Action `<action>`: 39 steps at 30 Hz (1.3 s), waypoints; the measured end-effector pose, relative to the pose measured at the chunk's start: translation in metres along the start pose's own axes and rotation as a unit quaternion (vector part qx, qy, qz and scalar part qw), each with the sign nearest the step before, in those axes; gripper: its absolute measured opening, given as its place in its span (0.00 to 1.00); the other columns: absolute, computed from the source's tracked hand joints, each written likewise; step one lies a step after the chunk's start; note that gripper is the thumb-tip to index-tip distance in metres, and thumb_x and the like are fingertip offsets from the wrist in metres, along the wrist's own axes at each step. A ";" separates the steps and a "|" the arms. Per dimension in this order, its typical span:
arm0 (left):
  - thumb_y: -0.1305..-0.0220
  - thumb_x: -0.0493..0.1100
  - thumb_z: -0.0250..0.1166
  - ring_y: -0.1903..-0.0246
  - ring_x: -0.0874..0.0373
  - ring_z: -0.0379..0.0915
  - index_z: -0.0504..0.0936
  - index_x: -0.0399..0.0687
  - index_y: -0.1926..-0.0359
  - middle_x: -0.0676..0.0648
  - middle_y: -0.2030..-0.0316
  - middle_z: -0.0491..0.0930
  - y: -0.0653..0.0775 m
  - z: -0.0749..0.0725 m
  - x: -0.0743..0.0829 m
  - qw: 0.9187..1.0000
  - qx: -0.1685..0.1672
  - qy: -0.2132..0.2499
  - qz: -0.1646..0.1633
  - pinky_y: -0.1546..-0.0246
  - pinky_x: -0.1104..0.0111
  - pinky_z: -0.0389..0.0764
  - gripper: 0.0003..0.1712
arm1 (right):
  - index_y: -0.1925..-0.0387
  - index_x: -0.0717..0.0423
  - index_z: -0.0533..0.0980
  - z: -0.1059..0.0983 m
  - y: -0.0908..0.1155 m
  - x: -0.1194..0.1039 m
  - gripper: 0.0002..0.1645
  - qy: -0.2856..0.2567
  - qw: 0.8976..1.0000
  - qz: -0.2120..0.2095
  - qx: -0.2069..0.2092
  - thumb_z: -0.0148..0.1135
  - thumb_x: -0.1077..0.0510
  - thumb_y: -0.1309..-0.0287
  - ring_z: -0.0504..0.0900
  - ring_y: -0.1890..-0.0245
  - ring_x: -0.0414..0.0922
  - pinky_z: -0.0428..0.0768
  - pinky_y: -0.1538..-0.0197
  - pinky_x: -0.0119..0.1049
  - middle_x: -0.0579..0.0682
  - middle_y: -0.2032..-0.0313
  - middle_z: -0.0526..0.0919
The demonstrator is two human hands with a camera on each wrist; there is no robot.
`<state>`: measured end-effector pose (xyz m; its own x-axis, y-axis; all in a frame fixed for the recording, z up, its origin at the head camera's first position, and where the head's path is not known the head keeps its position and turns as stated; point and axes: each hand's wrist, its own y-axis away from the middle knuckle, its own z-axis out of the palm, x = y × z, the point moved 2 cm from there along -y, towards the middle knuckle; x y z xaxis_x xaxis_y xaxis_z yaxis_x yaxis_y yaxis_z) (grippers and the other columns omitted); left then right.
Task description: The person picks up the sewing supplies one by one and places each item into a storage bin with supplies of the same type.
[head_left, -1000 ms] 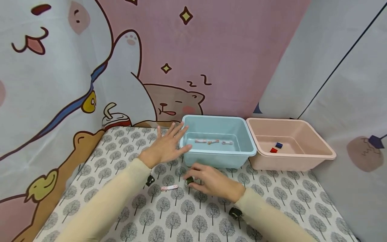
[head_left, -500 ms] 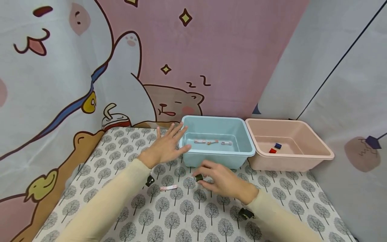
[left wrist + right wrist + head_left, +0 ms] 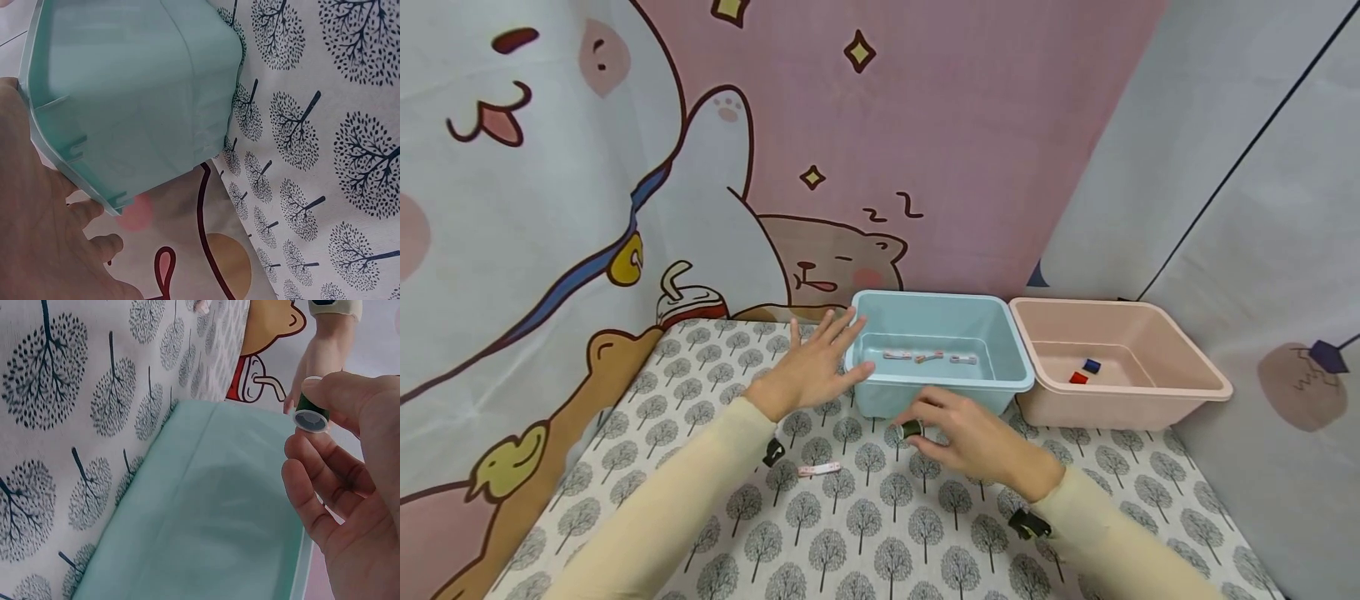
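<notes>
My right hand [image 3: 966, 433] pinches a small spool of dark green thread [image 3: 310, 411] between thumb and fingertips. In the head view the spool is in front of the light blue bin [image 3: 940, 395], above the tree-print cloth. Fingers spread wide, my left hand [image 3: 808, 371] rests at that bin's left rim; the left wrist view shows the palm and fingers along the rim. A flat pink-and-white strip [image 3: 819, 470] lies on the cloth between the forearms. Inside the blue bin lie similar strips [image 3: 929, 357], side by side.
To the right of the blue bin stands a pink bin [image 3: 1127, 407]. On its floor are a red spool-like piece [image 3: 1078, 378] and a dark blue one [image 3: 1092, 366]. A printed cartoon curtain [image 3: 970, 150] hangs behind both bins.
My right hand has moved right and slightly up with the green thread spool, toward the front of the blue bin. The left hand has stayed at the rim.
</notes>
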<state>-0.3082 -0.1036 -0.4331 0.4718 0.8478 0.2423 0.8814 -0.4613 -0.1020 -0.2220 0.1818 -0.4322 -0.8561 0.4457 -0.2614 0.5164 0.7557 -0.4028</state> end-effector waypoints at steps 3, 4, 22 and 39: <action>0.12 0.81 0.43 0.03 0.38 0.31 0.42 0.65 0.02 0.50 0.02 0.38 0.000 0.000 0.000 1.000 0.002 0.003 -0.003 0.14 0.18 0.25 0.53 | 0.39 0.47 0.90 -0.004 -0.001 0.001 0.18 0.007 1.000 -0.004 0.004 0.82 0.59 0.27 0.86 0.57 0.33 0.90 0.52 0.27 0.42 0.47 0.90; 0.12 0.80 0.43 0.03 0.38 0.31 0.42 0.66 0.02 0.50 0.02 0.38 0.000 0.001 0.000 1.000 0.003 0.003 -0.003 0.14 0.18 0.25 0.53 | 0.39 0.47 0.90 -0.005 -0.001 0.001 0.18 0.008 1.000 -0.006 0.004 0.82 0.59 0.27 0.86 0.57 0.33 0.90 0.52 0.27 0.42 0.47 0.90; 0.13 0.83 0.39 0.03 0.39 0.31 0.42 0.65 0.02 0.51 0.02 0.38 0.001 0.000 -0.001 1.000 0.002 0.001 -0.003 0.14 0.17 0.27 0.54 | 0.40 0.47 0.90 -0.023 -0.002 0.012 0.19 0.024 0.999 -0.022 0.013 0.84 0.59 0.29 0.82 0.59 0.31 0.87 0.56 0.24 0.42 0.49 0.89; 0.15 0.86 0.34 0.03 0.40 0.31 0.39 0.67 0.02 0.51 0.02 0.37 0.000 0.001 0.001 1.000 -0.003 0.001 -0.002 0.14 0.17 0.27 0.55 | 0.43 0.53 0.91 -0.054 0.002 0.042 0.19 0.020 0.999 -0.031 0.034 0.84 0.65 0.33 0.90 0.60 0.38 0.92 0.59 0.32 0.46 0.48 0.91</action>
<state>-0.3076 -0.1029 -0.4339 0.4676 0.8495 0.2445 0.8834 -0.4588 -0.0955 -0.2575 0.2283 -0.3968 -0.8857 0.4195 -0.1990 0.4614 0.7481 -0.4768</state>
